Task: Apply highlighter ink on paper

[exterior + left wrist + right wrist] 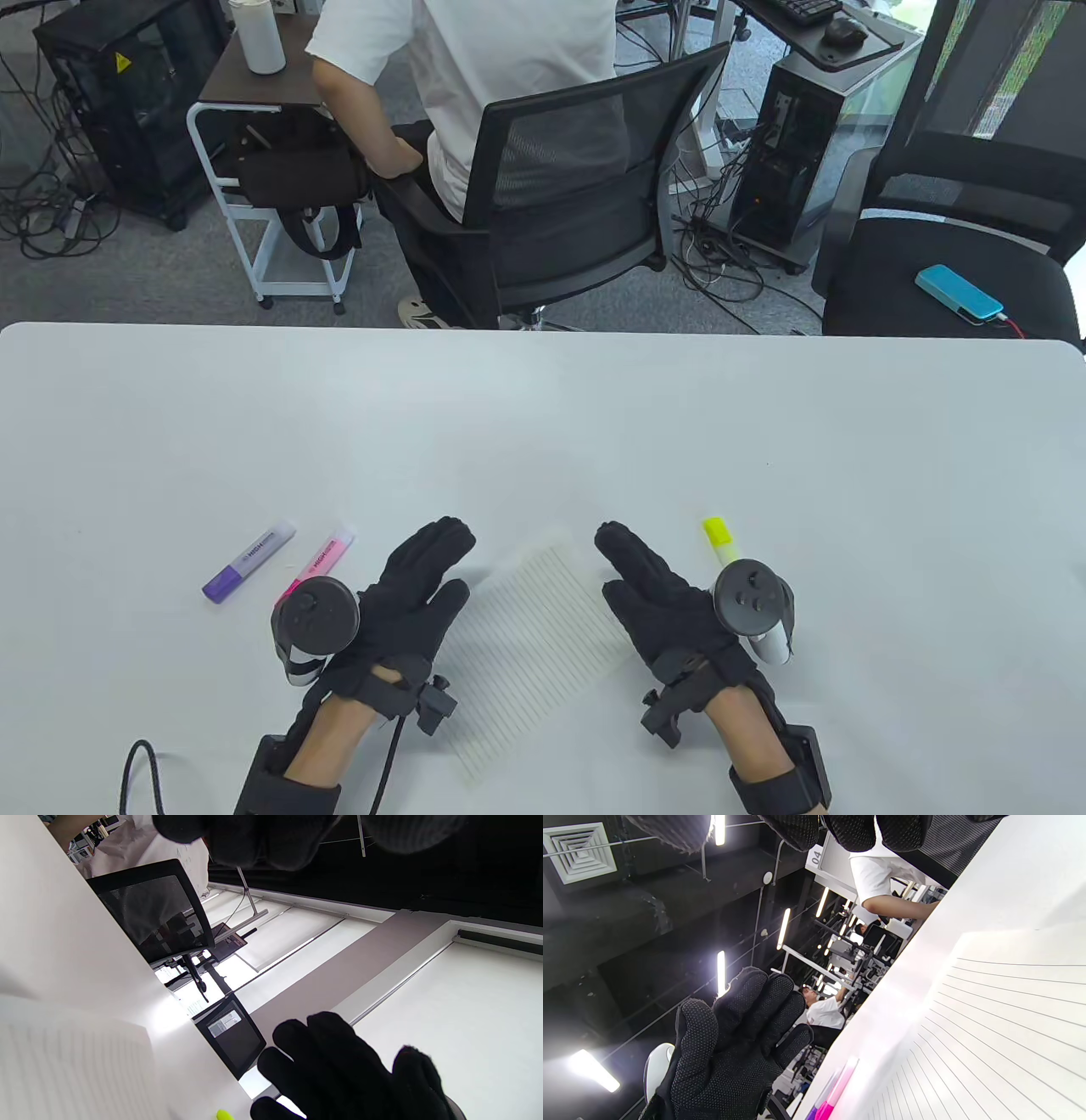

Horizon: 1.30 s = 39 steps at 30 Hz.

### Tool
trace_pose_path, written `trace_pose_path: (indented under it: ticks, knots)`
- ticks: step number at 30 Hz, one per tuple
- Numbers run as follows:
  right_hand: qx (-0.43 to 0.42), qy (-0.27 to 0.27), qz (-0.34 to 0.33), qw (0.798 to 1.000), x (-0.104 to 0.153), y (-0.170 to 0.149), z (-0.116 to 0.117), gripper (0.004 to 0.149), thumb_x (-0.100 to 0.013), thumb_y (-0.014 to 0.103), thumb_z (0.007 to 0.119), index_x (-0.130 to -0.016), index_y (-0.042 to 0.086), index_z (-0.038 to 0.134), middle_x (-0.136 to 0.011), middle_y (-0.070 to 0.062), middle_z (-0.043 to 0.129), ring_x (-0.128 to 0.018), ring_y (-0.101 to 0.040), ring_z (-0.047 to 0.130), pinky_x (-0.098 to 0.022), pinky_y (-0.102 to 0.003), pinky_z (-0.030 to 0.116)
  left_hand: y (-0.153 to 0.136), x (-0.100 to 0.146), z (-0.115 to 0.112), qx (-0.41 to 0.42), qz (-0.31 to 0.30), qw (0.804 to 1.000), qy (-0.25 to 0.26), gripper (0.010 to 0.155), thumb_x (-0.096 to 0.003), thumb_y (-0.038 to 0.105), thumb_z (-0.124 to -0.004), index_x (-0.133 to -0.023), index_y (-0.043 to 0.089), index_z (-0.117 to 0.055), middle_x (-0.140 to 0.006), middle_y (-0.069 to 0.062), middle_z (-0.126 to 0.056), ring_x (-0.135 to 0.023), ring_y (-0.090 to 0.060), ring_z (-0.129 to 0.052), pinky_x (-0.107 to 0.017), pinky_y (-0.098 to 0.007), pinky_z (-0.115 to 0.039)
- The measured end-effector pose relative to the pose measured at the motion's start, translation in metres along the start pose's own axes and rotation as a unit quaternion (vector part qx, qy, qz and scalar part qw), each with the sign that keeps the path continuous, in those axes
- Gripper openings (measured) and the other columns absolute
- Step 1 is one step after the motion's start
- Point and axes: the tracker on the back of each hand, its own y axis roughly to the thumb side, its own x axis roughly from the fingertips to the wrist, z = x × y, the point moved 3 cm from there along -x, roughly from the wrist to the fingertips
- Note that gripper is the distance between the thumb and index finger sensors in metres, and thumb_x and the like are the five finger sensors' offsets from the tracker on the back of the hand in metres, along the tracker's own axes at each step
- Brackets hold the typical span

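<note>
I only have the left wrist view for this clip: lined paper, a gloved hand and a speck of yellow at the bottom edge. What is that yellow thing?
Observer: A yellow highlighter, lying on the table just right of the right hand.
Operator: Is either hand holding a pen?
Observer: No. In the table view the left hand and the right hand are both open and hold nothing, one on each side of the lined paper.
Operator: Any other pens?
Observer: Two, left of the left hand: a purple highlighter and a pink highlighter, side by side.
Operator: Any ink on the paper?
Observer: None that I can see.
</note>
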Motion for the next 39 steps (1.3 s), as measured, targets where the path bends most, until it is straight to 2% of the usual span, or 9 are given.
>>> trace_pose_path:
  ticks: [9,21,24,26,28,30,33,37,39]
  knots:
    - [0.006,0.006,-0.003,1.0,0.0,0.0,0.003,0.069,-0.055,0.056,0.062,-0.11,0.018,0.044,-0.119,-0.02,0.04,-0.104,-0.053,0.041,-0.066,-0.077,0.038,0.0,0.001,0.0,-0.002,-0.001,1.0,0.001,0.07,-0.047,0.061,-0.065,-0.106,0.023,-0.061,-0.115,-0.01,-0.058,-0.106,-0.043,-0.051,-0.071,-0.07,-0.044]
    - [0.011,-0.013,-0.004,1.0,0.001,0.0,-0.007,0.069,-0.055,0.056,0.062,-0.11,0.017,0.045,-0.119,-0.021,0.04,-0.104,-0.054,0.041,-0.065,-0.077,0.038,0.003,0.001,0.001,-0.032,-0.003,0.999,-0.003,0.065,-0.0472,0.056,-0.07,-0.103,0.021,-0.068,-0.112,-0.009,-0.063,-0.106,-0.042,-0.052,-0.071,-0.07,-0.044]
    - [0.011,-0.017,-0.002,1.0,0.002,-0.002,-0.01,0.069,-0.055,0.056,0.062,-0.11,0.017,0.045,-0.118,-0.021,0.04,-0.104,-0.054,0.041,-0.065,-0.077,0.038,0.003,0.001,-0.001,-0.058,0.006,0.998,-0.009,0.064,-0.0471,0.053,-0.073,-0.101,0.021,-0.07,-0.112,-0.009,-0.065,-0.106,-0.042,-0.051,-0.071,-0.07,-0.043]
    - [0.013,-0.018,-0.001,1.0,0.002,-0.002,-0.011,0.069,-0.055,0.056,0.062,-0.11,0.017,0.045,-0.118,-0.021,0.04,-0.104,-0.054,0.041,-0.065,-0.077,0.038,0.002,0.0,-0.002,-0.105,0.031,0.994,-0.02,0.064,-0.047,0.053,-0.074,-0.101,0.02,-0.069,-0.11,-0.01,-0.067,-0.107,-0.042,-0.05,-0.072,-0.07,-0.042]
    - [0.016,-0.018,0.0,1.0,0.002,-0.002,-0.011,0.069,-0.055,0.056,0.062,-0.11,0.017,0.045,-0.118,-0.021,0.04,-0.104,-0.054,0.041,-0.065,-0.077,0.038,-0.003,0.0,-0.004,-0.149,0.056,0.986,-0.042,0.065,-0.0466,0.053,-0.076,-0.102,0.02,-0.069,-0.111,-0.01,-0.065,-0.107,-0.043,-0.048,-0.072,-0.07,-0.042]
    - [0.019,-0.016,0.002,1.0,0.002,-0.002,-0.01,0.069,-0.055,0.056,0.062,-0.11,0.017,0.045,-0.118,-0.022,0.04,-0.104,-0.054,0.041,-0.065,-0.077,0.038,-0.013,-0.001,-0.012,-0.174,0.101,0.975,-0.097,0.066,-0.0466,0.053,-0.077,-0.102,0.019,-0.067,-0.112,-0.011,-0.061,-0.108,-0.043,-0.044,-0.072,-0.071,-0.039]
    - [0.017,-0.01,0.007,1.0,0.001,-0.004,-0.009,0.069,-0.055,0.056,0.062,-0.11,0.017,0.045,-0.118,-0.022,0.04,-0.104,-0.054,0.041,-0.065,-0.077,0.038,-0.028,-0.001,-0.019,-0.223,0.157,0.954,-0.123,0.066,-0.0452,0.05,-0.081,-0.101,0.017,-0.069,-0.112,-0.013,-0.06,-0.108,-0.044,-0.042,-0.073,-0.071,-0.036]
    - [0.016,-0.007,0.011,1.0,0.001,-0.005,-0.008,0.069,-0.055,0.056,0.062,-0.11,0.016,0.045,-0.118,-0.022,0.04,-0.104,-0.054,0.04,-0.065,-0.077,0.038,-0.038,-0.001,-0.028,-0.346,0.213,0.901,-0.148,0.07,-0.0445,0.051,-0.082,-0.102,0.015,-0.064,-0.113,-0.014,-0.055,-0.107,-0.045,-0.04,-0.073,-0.07,-0.036]
    - [0.02,-0.007,0.013,1.0,0.001,-0.005,-0.009,0.069,-0.055,0.056,0.062,-0.11,0.016,0.045,-0.118,-0.022,0.04,-0.104,-0.054,0.04,-0.065,-0.077,0.038,-0.047,0.001,-0.039,-0.382,0.261,0.865,-0.194,0.072,-0.0455,0.052,-0.081,-0.103,0.015,-0.059,-0.114,-0.014,-0.049,-0.108,-0.045,-0.035,-0.073,-0.07,-0.033]
